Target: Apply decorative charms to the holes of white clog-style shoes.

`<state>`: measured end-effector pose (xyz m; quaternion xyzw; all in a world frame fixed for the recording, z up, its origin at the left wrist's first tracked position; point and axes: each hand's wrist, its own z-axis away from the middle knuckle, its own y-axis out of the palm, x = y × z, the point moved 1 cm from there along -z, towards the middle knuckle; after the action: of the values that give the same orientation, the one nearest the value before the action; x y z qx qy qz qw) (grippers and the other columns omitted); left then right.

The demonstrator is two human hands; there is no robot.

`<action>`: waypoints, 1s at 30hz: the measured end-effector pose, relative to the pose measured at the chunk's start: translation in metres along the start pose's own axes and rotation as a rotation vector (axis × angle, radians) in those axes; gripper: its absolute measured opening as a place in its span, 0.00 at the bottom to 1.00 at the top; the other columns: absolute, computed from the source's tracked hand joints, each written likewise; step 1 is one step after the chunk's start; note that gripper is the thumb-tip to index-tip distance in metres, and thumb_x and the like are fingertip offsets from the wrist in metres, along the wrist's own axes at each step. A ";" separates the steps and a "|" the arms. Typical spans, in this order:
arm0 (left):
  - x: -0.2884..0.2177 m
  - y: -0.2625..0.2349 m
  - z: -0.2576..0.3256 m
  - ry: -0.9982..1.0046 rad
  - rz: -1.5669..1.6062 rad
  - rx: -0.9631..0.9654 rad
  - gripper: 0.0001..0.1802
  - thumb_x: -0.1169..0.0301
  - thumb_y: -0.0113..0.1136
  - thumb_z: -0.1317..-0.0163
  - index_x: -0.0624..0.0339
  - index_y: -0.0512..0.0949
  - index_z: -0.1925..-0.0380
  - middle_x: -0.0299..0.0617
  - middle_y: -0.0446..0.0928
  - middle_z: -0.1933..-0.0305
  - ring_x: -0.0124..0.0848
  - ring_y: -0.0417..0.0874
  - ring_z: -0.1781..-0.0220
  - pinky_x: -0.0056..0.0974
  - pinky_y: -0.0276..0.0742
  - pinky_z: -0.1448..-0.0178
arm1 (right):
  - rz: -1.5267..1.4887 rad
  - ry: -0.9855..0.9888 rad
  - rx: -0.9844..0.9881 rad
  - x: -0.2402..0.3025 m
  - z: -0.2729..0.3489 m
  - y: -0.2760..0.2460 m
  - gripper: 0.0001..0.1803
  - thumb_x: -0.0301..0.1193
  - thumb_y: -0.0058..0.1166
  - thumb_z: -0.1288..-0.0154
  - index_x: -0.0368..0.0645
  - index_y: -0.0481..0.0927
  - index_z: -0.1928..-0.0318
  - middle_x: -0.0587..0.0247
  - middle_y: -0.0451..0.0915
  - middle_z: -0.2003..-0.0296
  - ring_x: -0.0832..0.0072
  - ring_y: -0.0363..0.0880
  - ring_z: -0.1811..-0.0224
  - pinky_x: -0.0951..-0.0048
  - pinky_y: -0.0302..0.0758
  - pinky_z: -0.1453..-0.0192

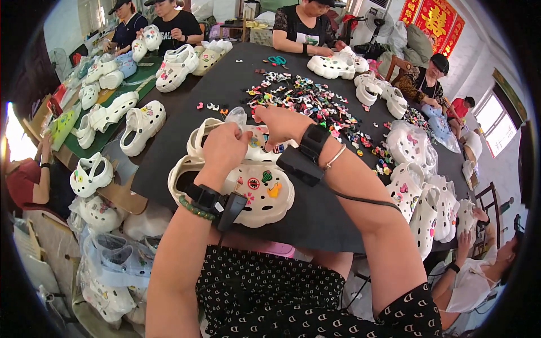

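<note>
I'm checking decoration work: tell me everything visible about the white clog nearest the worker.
The white foam clog lies on the black table, its perforated upper facing up. Small coloured charms, including a green cactus and a yellow piece, sit in its holes. The left hand rests over its upper edge, beside a second white clog behind.

Both hands — left hand (pixel 225 147), right hand (pixel 280 125) — grip a white clog (pixel 251 141) over a second clog (pixel 259 191).
</note>
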<state>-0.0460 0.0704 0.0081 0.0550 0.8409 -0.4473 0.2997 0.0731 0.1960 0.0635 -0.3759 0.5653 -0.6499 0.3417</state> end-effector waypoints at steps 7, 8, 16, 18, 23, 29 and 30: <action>-0.001 -0.002 0.000 -0.033 0.035 0.043 0.21 0.55 0.67 0.41 0.63 0.76 0.79 0.50 0.77 0.77 0.48 0.79 0.73 0.48 0.72 0.67 | -0.058 -0.068 0.173 -0.001 -0.017 0.006 0.46 0.32 0.78 0.61 0.45 0.66 0.39 0.50 0.81 0.56 0.57 0.83 0.55 0.59 0.78 0.55; -0.001 -0.003 0.000 -0.025 0.028 0.040 0.21 0.55 0.67 0.41 0.63 0.75 0.79 0.50 0.77 0.77 0.48 0.79 0.73 0.48 0.72 0.67 | -0.065 -0.067 0.184 -0.004 -0.019 0.009 0.46 0.32 0.78 0.61 0.45 0.66 0.39 0.50 0.81 0.56 0.57 0.83 0.55 0.59 0.78 0.55; 0.000 -0.001 -0.005 0.003 0.040 0.048 0.20 0.56 0.67 0.41 0.63 0.76 0.77 0.49 0.77 0.76 0.47 0.79 0.73 0.48 0.72 0.66 | 0.031 0.034 0.098 -0.004 -0.031 0.022 0.45 0.29 0.79 0.63 0.43 0.68 0.42 0.50 0.80 0.54 0.54 0.81 0.51 0.58 0.78 0.52; 0.000 0.000 -0.005 -0.017 0.049 0.047 0.20 0.56 0.67 0.42 0.63 0.76 0.77 0.50 0.77 0.76 0.47 0.79 0.73 0.48 0.72 0.66 | -0.076 -0.030 0.114 -0.012 -0.026 0.020 0.45 0.29 0.78 0.62 0.41 0.68 0.41 0.49 0.80 0.51 0.54 0.80 0.49 0.59 0.77 0.49; 0.004 0.005 -0.004 -0.073 0.055 0.009 0.21 0.56 0.68 0.43 0.64 0.77 0.78 0.50 0.77 0.77 0.47 0.79 0.73 0.48 0.72 0.66 | -0.458 -0.073 -0.087 -0.030 0.011 0.028 0.45 0.32 0.75 0.55 0.40 0.67 0.35 0.50 0.76 0.43 0.59 0.76 0.40 0.63 0.73 0.38; 0.002 0.004 -0.005 -0.073 0.083 -0.009 0.22 0.55 0.68 0.43 0.64 0.77 0.79 0.50 0.77 0.78 0.47 0.80 0.73 0.48 0.73 0.65 | -0.452 0.065 -0.658 -0.035 0.099 0.069 0.31 0.34 0.70 0.46 0.42 0.72 0.43 0.46 0.67 0.38 0.52 0.65 0.34 0.56 0.65 0.32; 0.004 0.001 -0.005 -0.069 0.082 -0.018 0.22 0.55 0.68 0.43 0.64 0.77 0.79 0.51 0.78 0.78 0.47 0.80 0.73 0.48 0.73 0.65 | -0.379 0.042 -0.742 -0.031 0.112 0.086 0.30 0.35 0.69 0.46 0.44 0.72 0.44 0.45 0.66 0.37 0.48 0.64 0.34 0.52 0.64 0.31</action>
<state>-0.0510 0.0748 0.0072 0.0711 0.8312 -0.4286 0.3469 0.1875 0.1591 -0.0158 -0.5577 0.6886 -0.4611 0.0459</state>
